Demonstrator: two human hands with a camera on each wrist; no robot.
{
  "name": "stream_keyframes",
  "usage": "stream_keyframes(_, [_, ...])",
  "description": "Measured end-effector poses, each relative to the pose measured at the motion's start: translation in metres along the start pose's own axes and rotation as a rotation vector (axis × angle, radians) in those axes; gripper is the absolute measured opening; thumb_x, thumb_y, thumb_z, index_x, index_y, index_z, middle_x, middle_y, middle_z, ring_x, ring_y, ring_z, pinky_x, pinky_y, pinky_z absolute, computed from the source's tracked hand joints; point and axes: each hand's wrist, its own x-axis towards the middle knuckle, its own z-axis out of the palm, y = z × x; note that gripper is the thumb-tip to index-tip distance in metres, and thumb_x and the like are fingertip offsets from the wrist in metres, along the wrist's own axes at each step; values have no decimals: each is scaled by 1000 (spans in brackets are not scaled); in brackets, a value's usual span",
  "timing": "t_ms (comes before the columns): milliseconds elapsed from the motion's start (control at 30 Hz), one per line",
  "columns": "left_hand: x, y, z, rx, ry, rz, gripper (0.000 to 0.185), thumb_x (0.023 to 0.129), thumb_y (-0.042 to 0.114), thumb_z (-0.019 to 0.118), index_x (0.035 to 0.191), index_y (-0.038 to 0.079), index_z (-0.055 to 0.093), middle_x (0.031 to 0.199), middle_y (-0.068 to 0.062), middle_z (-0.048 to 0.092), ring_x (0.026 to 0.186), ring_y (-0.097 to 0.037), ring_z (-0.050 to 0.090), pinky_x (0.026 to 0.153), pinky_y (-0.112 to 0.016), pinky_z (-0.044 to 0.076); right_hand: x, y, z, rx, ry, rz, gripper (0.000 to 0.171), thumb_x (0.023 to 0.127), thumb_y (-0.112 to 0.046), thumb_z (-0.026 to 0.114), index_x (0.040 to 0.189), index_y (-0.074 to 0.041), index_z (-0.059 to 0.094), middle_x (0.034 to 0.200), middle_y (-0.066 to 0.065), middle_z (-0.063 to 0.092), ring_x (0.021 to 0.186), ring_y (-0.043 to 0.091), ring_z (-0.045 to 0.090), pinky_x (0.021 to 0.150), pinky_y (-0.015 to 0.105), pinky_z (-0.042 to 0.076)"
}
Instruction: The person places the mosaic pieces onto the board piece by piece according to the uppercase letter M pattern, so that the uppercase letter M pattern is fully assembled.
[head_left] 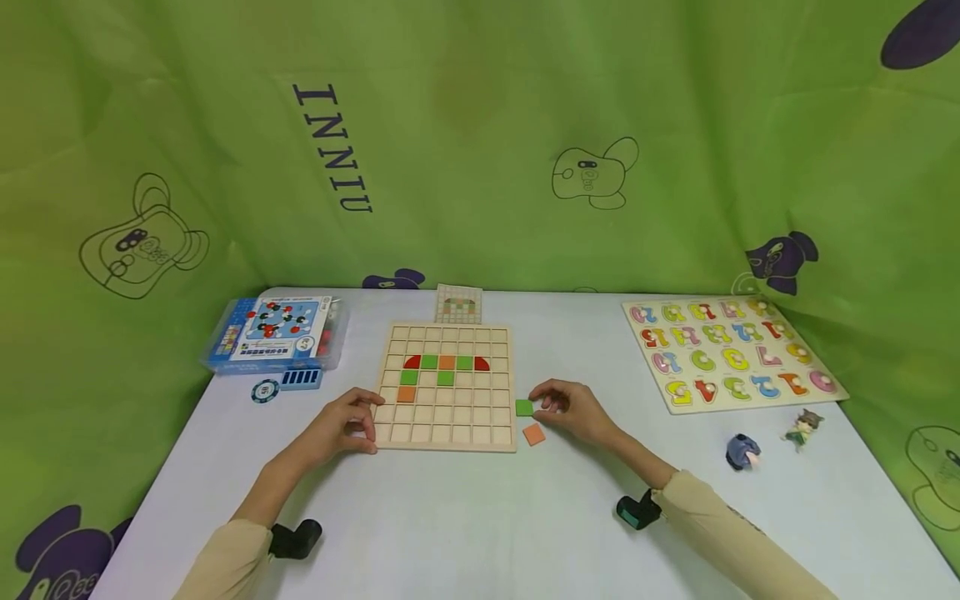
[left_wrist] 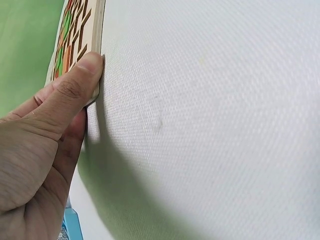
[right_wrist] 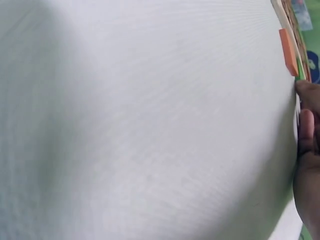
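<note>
A wooden grid board (head_left: 453, 415) lies on the table, holding green, orange and red tiles in its upper rows. At its left edge, my left hand (head_left: 341, 425) grips the board, the thumb at the near corner, as the left wrist view also shows. My right hand (head_left: 572, 410) pinches a green square tile (head_left: 523, 407) just beside the board's right edge. Below that, a loose orange square tile (head_left: 534, 434) lies on the table; it also appears in the right wrist view (right_wrist: 288, 52). A small pattern card (head_left: 459, 305) touches or nearly touches the board's far edge.
Back left stands a clear plastic box with a blue label (head_left: 281, 333), near a blue slotted piece (head_left: 302, 380) and a round chip (head_left: 265, 391). To the right lie a number puzzle board (head_left: 731, 354) and two small figurines (head_left: 742, 452). A green curtain (head_left: 480, 167) surrounds the table.
</note>
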Motion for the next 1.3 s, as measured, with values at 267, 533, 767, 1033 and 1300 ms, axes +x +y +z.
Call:
stream_keyframes(267, [1,-2,1,-5,-4,-32,24,69,-1,82,67,9,60,124,-22,50,109,-38,50,86,-40,53,-1,3,3,24,22,-32,24,80,-4,77,101,-1,68,83,5,64,73,18,56,63,19,49])
stream_keyframes(533, [0,-3,2,-14,-16,-49,24,70,-1,81,68,9,60,125,-22,49,110,-38,50,87,-39,54,-4,-5,1,93,96,-16,23,80,5,73,102,8,66,91,17,68,79,21,65,72,25,57])
stream_keyframes(767, [0,0,1,-18,-11,-36,23,69,-3,81,68,7,60,124,-24,49,109,-39,50,86,-39,54,-5,-5,5,73,191,-7,24,80,7,72,103,9,65,95,22,68,82,31,67,71,25,57])
stream_keyframes(1033, [0,2,-1,-4,-9,-24,22,70,0,81,68,7,60,124,-24,49,112,-42,49,86,-42,53,-5,-35,0,127,209,10,25,81,14,66,105,18,60,103,33,63,90,45,64,79,41,56])
stream_keyframes(1300, [0,3,-1,8,-7,-14,22,70,2,81,68,8,60,124,-23,50,112,-42,50,87,-43,53,4,-12,9,177,232,-8,27,80,14,67,106,17,60,104,33,62,91,45,64,78,32,57])
